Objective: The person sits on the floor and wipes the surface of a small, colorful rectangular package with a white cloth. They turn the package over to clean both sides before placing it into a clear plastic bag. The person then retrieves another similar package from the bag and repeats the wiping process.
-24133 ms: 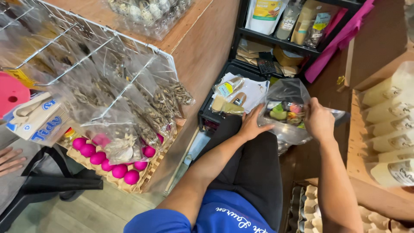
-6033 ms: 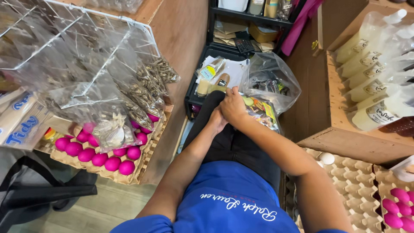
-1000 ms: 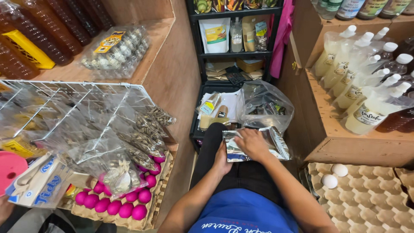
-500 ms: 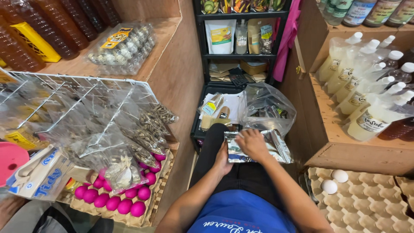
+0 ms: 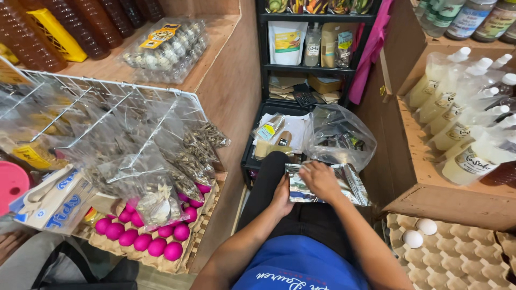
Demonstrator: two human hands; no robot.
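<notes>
A shiny silver foil pouch (image 5: 352, 184) lies flat on my lap, over dark trousers. My right hand (image 5: 320, 179) presses down on its middle with fingers spread. My left hand (image 5: 281, 196) grips the pouch's left edge, thumb side up, partly hidden by the right forearm. Just beyond the pouch stands a clear plastic bag (image 5: 338, 137) with small coloured packets inside.
A black shelf unit (image 5: 314, 51) with pouches and a calculator stands ahead. Bottles (image 5: 462, 123) fill a wooden shelf at right; an egg tray (image 5: 457, 252) with two white eggs lies below. A wire rack of dried-fish bags (image 5: 134, 139) and pink eggs (image 5: 145, 239) are at left.
Over the last second my right hand slid a little across the foil pouch while the left kept its edge. The view shifted slightly. Earlier both hands were at the clear bag.
</notes>
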